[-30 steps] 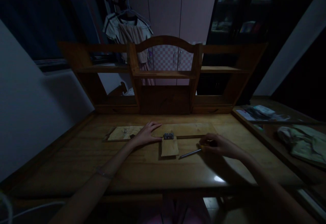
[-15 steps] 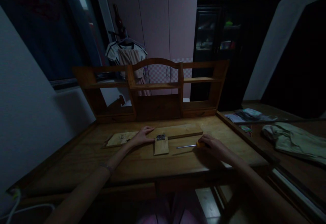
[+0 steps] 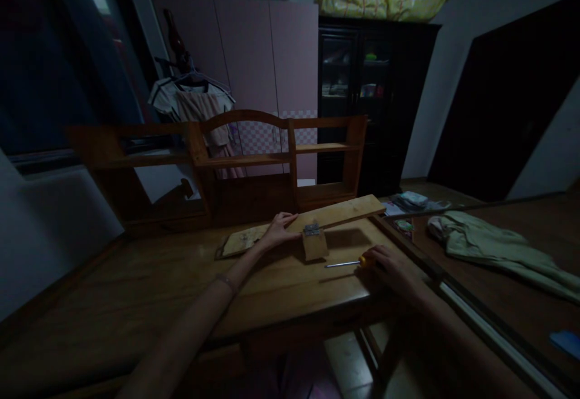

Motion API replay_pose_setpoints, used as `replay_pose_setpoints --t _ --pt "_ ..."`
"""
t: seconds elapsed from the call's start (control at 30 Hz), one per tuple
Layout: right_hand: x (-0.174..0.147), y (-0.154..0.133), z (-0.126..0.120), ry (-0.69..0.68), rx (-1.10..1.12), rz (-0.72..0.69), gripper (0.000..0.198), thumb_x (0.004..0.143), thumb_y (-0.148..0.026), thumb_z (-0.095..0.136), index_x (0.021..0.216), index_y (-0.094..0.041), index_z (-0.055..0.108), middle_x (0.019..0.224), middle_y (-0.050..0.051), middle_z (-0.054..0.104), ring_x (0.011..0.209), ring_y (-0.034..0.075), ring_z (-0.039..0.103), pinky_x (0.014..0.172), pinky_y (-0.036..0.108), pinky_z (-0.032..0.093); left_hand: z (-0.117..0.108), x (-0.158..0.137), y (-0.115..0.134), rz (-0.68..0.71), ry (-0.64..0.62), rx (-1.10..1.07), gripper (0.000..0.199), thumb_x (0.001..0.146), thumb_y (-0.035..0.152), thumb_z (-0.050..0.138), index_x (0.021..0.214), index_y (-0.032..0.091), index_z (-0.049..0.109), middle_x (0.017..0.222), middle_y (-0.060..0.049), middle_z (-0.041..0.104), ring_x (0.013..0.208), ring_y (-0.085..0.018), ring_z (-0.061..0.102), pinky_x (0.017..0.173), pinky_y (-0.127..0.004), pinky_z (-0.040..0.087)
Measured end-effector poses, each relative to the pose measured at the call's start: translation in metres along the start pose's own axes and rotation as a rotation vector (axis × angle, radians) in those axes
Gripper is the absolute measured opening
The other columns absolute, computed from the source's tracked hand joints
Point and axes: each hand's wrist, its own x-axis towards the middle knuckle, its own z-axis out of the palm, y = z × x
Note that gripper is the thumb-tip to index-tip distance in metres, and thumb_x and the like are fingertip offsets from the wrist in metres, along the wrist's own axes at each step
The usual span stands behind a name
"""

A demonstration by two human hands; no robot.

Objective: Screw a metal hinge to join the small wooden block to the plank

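"What's changed?"
"The left hand (image 3: 277, 231) now holds the hinged board (image 3: 347, 210) raised toward the worktop's (image 3: 158, 284) far right corner, so its grip likely bears the weight."
"And the right hand (image 3: 387, 266)?"
"Curled round a screwdriver (image 3: 361, 261), nearer the front edge."

The left grip (image 3: 276, 232) is clasping, its fingers (image 3: 286, 217) reaching forward and its thumb (image 3: 292, 236) set apart nearer the body. Behind it, the left forearm (image 3: 194, 320) slants back and leftward. Rightward and slightly nearer the body, the right grip (image 3: 384, 265) is curled closed, palm inward, the right forearm (image 3: 457, 332) slanting back and rightward behind it.
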Motion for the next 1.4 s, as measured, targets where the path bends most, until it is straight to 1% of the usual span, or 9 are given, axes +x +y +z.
replay_pose_setpoints --t 0.23,0.33,0.57,0.83,0.93,1.07,1.23,1.3,1.4 --pt "-0.021 0.001 -0.010 0.008 -0.083 0.059 0.018 0.094 -0.020 0.054 0.106 -0.025 0.066 0.106 0.005 0.065 0.098 0.020 0.060 0.087 0.033 0.047 0.084 0.054 0.010 -0.019 -0.064 -0.007 0.072 0.060 0.053 0.084 0.123 0.021 0.068 0.119 -0.009 0.063 0.111 -0.026 0.058 0.101 -0.037 0.046" --pt "-0.024 0.001 -0.013 0.002 -0.115 0.077 0.019 0.094 -0.019 0.054 0.108 -0.026 0.065 0.108 0.003 0.065 0.099 0.019 0.060 0.088 0.031 0.047 0.102 0.062 0.006 -0.046 -0.091 0.010 0.073 0.057 0.056 0.084 0.119 0.021 0.071 0.118 -0.009 0.064 0.110 -0.028 0.058 0.099 -0.037 0.046" --pt "-0.012 0.022 -0.024 0.030 -0.242 0.151 0.020 0.095 -0.021 0.050 0.108 -0.025 0.064 0.108 0.005 0.065 0.100 0.020 0.060 0.085 0.031 0.046 0.122 0.080 0.011 -0.072 -0.106 0.048 0.075 0.058 0.063 0.080 0.120 0.022 0.070 0.119 -0.007 0.066 0.111 -0.028 0.057 0.098 -0.034 0.045" --pt "-0.023 0.043 -0.048 0.126 -0.398 0.342 0.027 0.092 -0.027 0.050 0.114 -0.021 0.065 0.112 0.012 0.061 0.102 0.027 0.058 0.081 0.035 0.047 0.130 0.085 0.019 -0.045 -0.119 0.073 0.079 0.062 0.068 0.075 0.126 0.021 0.066 0.118 -0.009 0.061 0.110 -0.028 0.056 0.095 -0.035 0.046" --pt "-0.028 0.044 -0.049 0.127 -0.429 0.398 0.027 0.092 -0.030 0.050 0.111 -0.020 0.067 0.103 0.013 0.062 0.094 0.027 0.059 0.076 0.034 0.047 0.129 0.082 0.022 -0.026 -0.113 0.091 0.077 0.066 0.066 0.074 0.128 0.021 0.064 0.118 -0.010 0.060 0.109 -0.027 0.055 0.096 -0.036 0.045" --pt "-0.025 0.046 -0.038 0.077 -0.443 0.421 0.026 0.089 -0.037 0.057 0.103 -0.020 0.070 0.095 0.011 0.063 0.088 0.024 0.060 0.074 0.032 0.046 0.125 0.075 0.030 0.030 -0.093 0.139 0.072 0.070 0.064 0.071 0.128 0.022 0.062 0.118 -0.010 0.059 0.112 -0.028 0.053 0.105 -0.042 0.039" --pt "-0.009 0.061 -0.017 0.029 -0.467 0.449 0.024 0.090 -0.036 0.055 0.094 -0.019 0.072 0.092 0.011 0.066 0.090 0.024 0.062 0.075 0.031 0.045 0.112 0.056 0.042 0.183 -0.069 0.218 0.063 0.080 0.052 0.070 0.133 0.022 0.055 0.135 -0.011 0.052 0.129 -0.029 0.043 0.119 -0.054 0.014" --pt "-0.001 0.067 -0.010 0.023 -0.476 0.454 0.023 0.091 -0.035 0.055 0.092 -0.019 0.071 0.094 0.010 0.066 0.092 0.023 0.062 0.077 0.030 0.046 0.106 0.047 0.049 0.258 -0.076 0.248 0.054 0.083 0.044 0.068 0.131 0.023 0.057 0.138 -0.011 0.051 0.132 -0.028 0.041 0.120 -0.053 0.013" --pt "0.009 0.072 -0.001 0.026 -0.498 0.463 0.025 0.093 -0.037 0.054 0.093 -0.017 0.069 0.097 0.009 0.066 0.093 0.021 0.061 0.079 0.032 0.047 0.106 0.038 0.062 0.372 -0.112 0.298 0.034 0.087 0.035 0.065 0.119 0.024 0.065 0.127 -0.009 0.058 0.126 -0.026 0.047 0.119 -0.051 0.019"
